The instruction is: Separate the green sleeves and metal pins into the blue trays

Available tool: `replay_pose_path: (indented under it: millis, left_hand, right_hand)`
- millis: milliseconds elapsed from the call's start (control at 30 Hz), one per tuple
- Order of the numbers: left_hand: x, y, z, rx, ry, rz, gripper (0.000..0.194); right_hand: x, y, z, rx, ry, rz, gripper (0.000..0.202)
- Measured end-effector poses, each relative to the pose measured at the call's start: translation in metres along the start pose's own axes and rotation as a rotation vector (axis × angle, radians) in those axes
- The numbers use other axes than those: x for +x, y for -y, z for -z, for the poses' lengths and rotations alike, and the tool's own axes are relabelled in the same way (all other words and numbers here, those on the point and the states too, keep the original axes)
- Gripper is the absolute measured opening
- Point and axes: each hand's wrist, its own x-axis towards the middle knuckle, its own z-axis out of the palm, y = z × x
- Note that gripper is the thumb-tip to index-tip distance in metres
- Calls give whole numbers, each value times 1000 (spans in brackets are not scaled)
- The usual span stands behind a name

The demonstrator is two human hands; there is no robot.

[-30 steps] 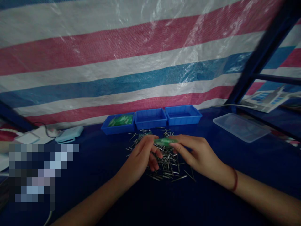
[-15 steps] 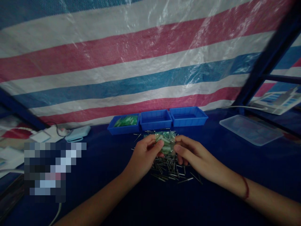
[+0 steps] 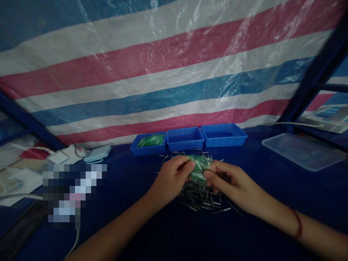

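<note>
A clear plastic bag (image 3: 199, 167) with green and whitish pieces inside is held up between my two hands. My left hand (image 3: 176, 175) pinches its left side, thumb on the front. On the right side, the thumb and fingers of my right hand (image 3: 231, 181) grip the bag's edge. Below and behind the bag lies a loose pile of thin metal pins (image 3: 199, 195) on the dark blue table (image 3: 130, 224). The fingers behind the bag are partly hidden.
Three blue trays stand in a row at the back: the left tray (image 3: 148, 149) holds green packets, beside a middle tray (image 3: 185, 144) and a right tray (image 3: 225, 140). A translucent lid (image 3: 303, 150) lies right. A light blue case (image 3: 98, 154) and cables lie left.
The whole view has shifted, so the scene sits slightly further right. The bag has tilted and its contents look more bunched between my hands, which both keep their hold.
</note>
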Motion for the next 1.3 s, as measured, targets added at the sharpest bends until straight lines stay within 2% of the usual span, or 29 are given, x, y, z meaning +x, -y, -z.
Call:
replay_pose_path:
  millis: [67,100,133,200,267,300,367,433,533,633,833,933,1000,1133,1200,1300]
  left_hand:
    - [11,1,16,2,-130,-4,27]
    - [17,4,28,16,-244,-31,26]
    - [24,9,42,10,-386,-68,22]
    - [34,24,73,26,-543,-82,31]
    - [41,44,104,269,-739,-59,45]
    - [42,54,117,442,-751,-25,47]
    - [42,72,135,544,-714,9,44]
    - [40,84,141,645,-656,18,35]
    - [36,91,136,798,-629,2,37]
    - [35,87,127,915,-598,-12,39]
    - [35,78,114,1033,-330,-23,33]
    - [32,78,109,1074,-299,-10,35]
    - [29,76,103,1102,-320,-11,38]
    - [24,60,82,1032,-385,-128,38]
    - [22,51,67,988,-331,-127,31]
    - [20,46,46,952,-221,-61,33]
  right_hand:
    - [0,1,0,43,-23,-4,23]
    - [0,0,0,66,-34,-13,22]
    - [0,0,0,86,-39,-21,22]
    - [-1,-2,-1,99,-32,-33,23]
    - [-1,-3,-2,94,-19,-36,22]
    - [-1,-4,-3,84,-15,-36,22]
    - [-1,-4,-3,56,-16,-34,21]
    - [-1,-4,-3,22,-12,-24,21]
    - [0,-4,-3,-12,-1,-8,21]
    - [0,-4,-3,-27,0,5,21]
    - [-1,-5,-4,-51,33,-12,20]
    - [-2,-4,-6,-55,46,-8,19]
    - [-2,-4,-6,-59,46,-11,19]
    - [-2,-4,-4,-75,40,-9,19]
    - [-2,-3,-4,-92,36,-5,18]
    - [-1,-3,-4,-108,28,-5,15]
